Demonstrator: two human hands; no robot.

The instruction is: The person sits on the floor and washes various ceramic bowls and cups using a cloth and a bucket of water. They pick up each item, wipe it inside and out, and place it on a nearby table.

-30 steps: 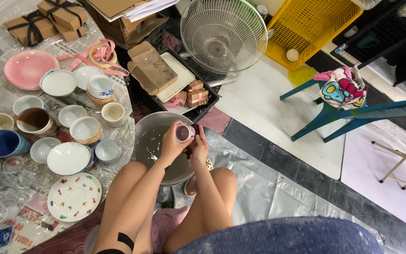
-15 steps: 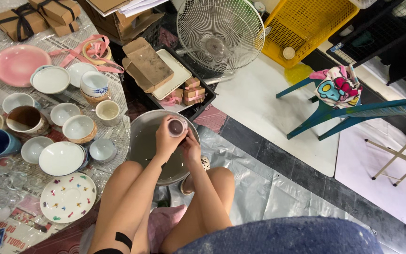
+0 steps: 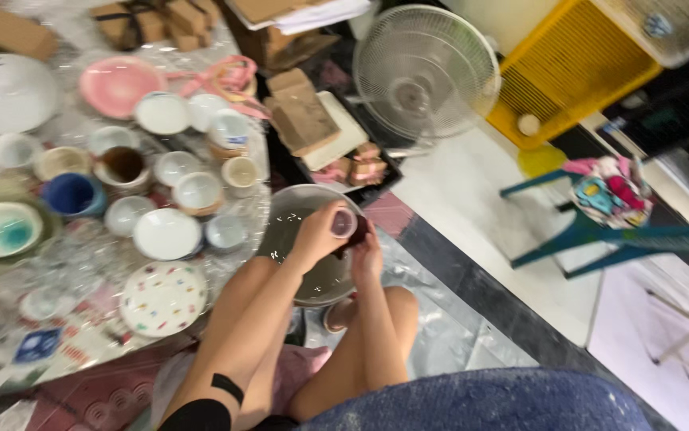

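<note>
A: Head view, the only one. Left hand [image 3: 316,235] is wrapped around a small cup [image 3: 343,223], mouth tipped toward the camera, pinkish inside. Right hand [image 3: 367,254] is curled against the cup's lower side; can't tell whether it grips the cup or something dark under it, since the frame is blurred there.

B: Where's the cup relative to the basin?

A: Directly above the metal basin [image 3: 292,209] on the floor, which has water in it. Both hands are over its right half, with the person's knees just below.

B: Surroundings?

A: Plastic-covered spread to the left: a speckled plate [image 3: 162,297], a white bowl [image 3: 167,234], a blue cup [image 3: 71,194], a pink plate [image 3: 117,83], all close together. A floor fan [image 3: 425,73] stands behind the basin, a yellow crate [image 3: 569,70] beyond it and a teal chair [image 3: 600,231] to the right.

B: Handling advice?

A: My judgement: keep the cup low over the basin so drips land inside, support it from below with the right hand, and turn it with the left rather than squeezing. It looks like wet ceramic, so it's slippery, and the crockery just beside the left elbow is easy to knock.
</note>
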